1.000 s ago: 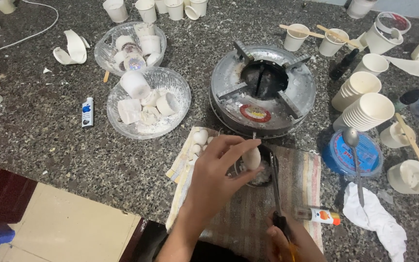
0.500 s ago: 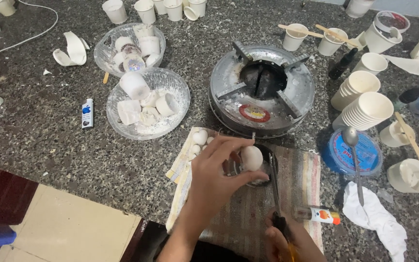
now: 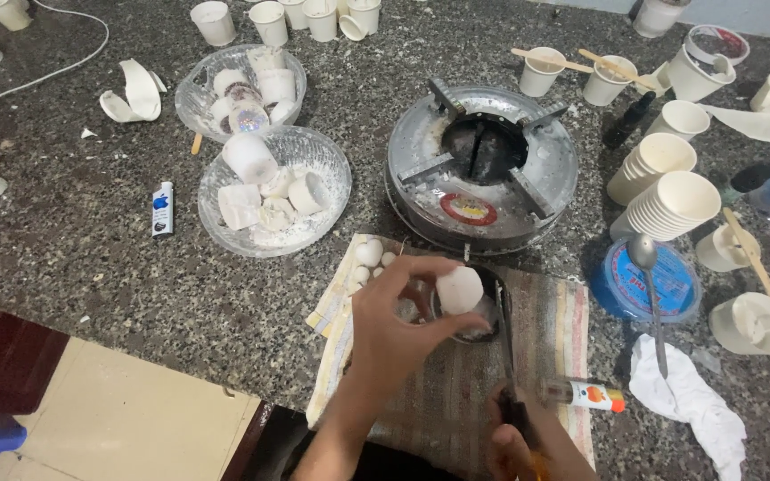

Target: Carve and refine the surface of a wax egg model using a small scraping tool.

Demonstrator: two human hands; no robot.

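Observation:
My left hand (image 3: 394, 325) holds a white wax lump (image 3: 459, 289) between thumb and fingers, just over a small dark metal pot (image 3: 483, 307) resting on a striped cloth (image 3: 456, 392). Low in the view, my right hand (image 3: 528, 445) grips the pot's long dark handle (image 3: 507, 356). Some small white wax pieces (image 3: 369, 256) lie on paper at the cloth's left corner. A round metal stove (image 3: 483, 169) stands right behind the pot.
Two clear bowls (image 3: 274, 191) (image 3: 202, 85) of white wax chunks stand at left, a lighter (image 3: 162, 209) beside them. Stacked paper cups (image 3: 670, 200), a blue lid (image 3: 648, 285) with a spoon, a white rag (image 3: 688, 401) and a small tube (image 3: 581, 394) lie at right. The counter edge runs lower left.
My left hand has turned the white wax lump and lowered it slightly toward the pot. My right hand stays on the handle.

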